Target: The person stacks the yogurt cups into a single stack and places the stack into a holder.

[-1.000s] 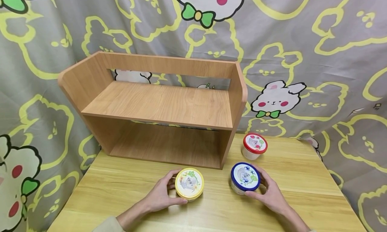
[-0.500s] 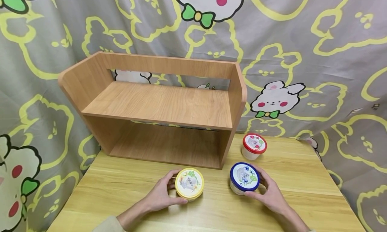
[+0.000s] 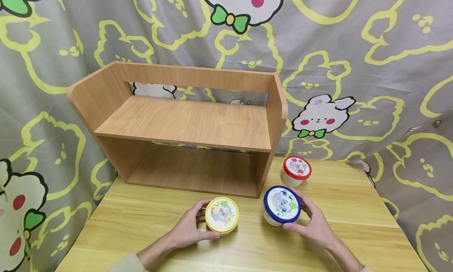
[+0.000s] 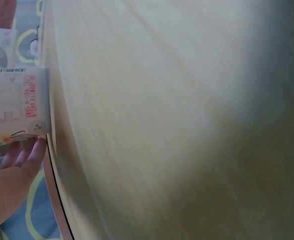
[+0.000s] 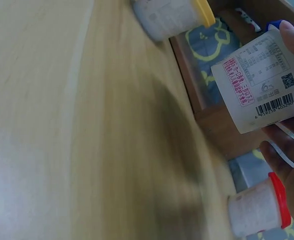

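Observation:
My left hand (image 3: 190, 227) grips a tub with a yellow lid (image 3: 221, 215), fingers round its far left side and thumb at the front. In the left wrist view this printed white tub (image 4: 18, 102) stands on the table. My right hand (image 3: 314, 222) holds a blue-lidded tub (image 3: 282, 204) between thumb and fingers, slightly tilted. The right wrist view has this tub (image 5: 259, 80) raised off the tabletop, its barcode side showing. Behind it, a third tub with a red lid (image 3: 297, 168) stands on the table, touched by neither hand.
A two-tier wooden shelf (image 3: 184, 120) stands at the back left of the wooden table (image 3: 354, 224), its right side panel (image 3: 270, 146) close to the red-lidded tub. A grey curtain (image 3: 382, 71) with rabbit prints hangs behind and at both sides.
My right hand has lifted the blue-lidded tub a little off the table and shifted it slightly left, tilting it. My left hand and the yellow-lidded tub have stayed in place.

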Available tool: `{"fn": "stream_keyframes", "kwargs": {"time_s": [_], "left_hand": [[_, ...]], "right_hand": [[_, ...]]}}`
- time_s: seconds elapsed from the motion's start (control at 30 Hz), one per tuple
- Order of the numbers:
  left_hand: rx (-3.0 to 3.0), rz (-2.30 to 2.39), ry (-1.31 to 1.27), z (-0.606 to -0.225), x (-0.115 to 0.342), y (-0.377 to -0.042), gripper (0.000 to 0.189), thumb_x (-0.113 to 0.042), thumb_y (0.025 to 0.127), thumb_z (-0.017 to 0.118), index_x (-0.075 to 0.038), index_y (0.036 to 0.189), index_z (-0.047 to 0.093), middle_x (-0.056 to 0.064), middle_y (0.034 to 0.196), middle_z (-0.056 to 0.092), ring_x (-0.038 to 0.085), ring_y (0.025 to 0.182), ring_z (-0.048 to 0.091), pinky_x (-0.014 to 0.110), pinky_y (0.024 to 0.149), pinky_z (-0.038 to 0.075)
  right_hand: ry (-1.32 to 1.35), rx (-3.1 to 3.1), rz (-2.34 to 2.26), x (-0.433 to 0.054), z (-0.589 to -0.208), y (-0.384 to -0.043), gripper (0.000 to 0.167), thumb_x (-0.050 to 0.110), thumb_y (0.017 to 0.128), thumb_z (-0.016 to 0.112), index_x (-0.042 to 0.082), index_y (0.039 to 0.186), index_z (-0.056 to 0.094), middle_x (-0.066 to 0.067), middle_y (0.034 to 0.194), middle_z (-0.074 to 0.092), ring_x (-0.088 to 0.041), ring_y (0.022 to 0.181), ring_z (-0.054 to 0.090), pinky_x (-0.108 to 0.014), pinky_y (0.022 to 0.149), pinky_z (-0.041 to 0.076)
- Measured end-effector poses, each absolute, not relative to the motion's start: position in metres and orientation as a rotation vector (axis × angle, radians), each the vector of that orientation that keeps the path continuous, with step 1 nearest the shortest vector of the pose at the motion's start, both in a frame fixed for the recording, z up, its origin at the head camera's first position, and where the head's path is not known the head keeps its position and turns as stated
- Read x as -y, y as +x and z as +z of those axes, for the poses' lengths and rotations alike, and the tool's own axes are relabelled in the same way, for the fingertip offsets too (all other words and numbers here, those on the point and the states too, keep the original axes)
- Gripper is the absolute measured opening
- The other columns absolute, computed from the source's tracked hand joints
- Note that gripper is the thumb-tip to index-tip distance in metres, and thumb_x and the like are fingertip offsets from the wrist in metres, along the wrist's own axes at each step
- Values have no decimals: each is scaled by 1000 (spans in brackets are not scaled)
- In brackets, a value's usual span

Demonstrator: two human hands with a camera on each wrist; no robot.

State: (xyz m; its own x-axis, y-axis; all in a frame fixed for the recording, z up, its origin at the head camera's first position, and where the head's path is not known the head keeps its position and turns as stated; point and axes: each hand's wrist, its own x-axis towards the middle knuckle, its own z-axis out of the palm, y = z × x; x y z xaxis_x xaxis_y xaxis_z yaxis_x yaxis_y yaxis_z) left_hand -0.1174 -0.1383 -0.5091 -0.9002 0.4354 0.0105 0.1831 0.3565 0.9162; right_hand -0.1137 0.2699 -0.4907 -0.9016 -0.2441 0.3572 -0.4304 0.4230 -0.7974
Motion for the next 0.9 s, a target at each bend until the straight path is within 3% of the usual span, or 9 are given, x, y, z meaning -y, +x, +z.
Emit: {"fn": "stream_keyframes", "kwargs": {"time_s": [0.27,0.6,0.73,0.9], "left_hand": [[-2376,1561,551,-508,138,-117,97,-32,77,96,-13,155,43,11,139,61,21,125,63,25,109,56],[-2393,1549,548,-507,138,-117,97,-33,75,97,-14,154,45,10,138,62,21,124,63,25,109,56],[-2391,1551,551,-508,138,-117,97,-32,75,97,-13,154,45,10,138,63,20,124,63,24,109,56],[-2391,1554,552,-509,138,-117,96,-32,75,96,-13,154,45,11,138,63,19,123,64,24,108,56]], "right_hand": [[668,2448,1477,-262,-479,-116,102,1,68,96,5,157,45,14,149,59,8,131,54,-6,106,46],[699,2439,1537,-251,-468,-121,103,0,69,95,3,157,43,20,151,55,7,131,55,-8,105,48],[724,2436,1531,-246,-465,-123,103,0,69,95,0,157,42,13,152,57,6,131,55,-11,105,50],[741,2439,1532,-239,-460,-125,104,0,69,94,6,159,42,8,153,57,6,131,54,-14,106,50]]}}
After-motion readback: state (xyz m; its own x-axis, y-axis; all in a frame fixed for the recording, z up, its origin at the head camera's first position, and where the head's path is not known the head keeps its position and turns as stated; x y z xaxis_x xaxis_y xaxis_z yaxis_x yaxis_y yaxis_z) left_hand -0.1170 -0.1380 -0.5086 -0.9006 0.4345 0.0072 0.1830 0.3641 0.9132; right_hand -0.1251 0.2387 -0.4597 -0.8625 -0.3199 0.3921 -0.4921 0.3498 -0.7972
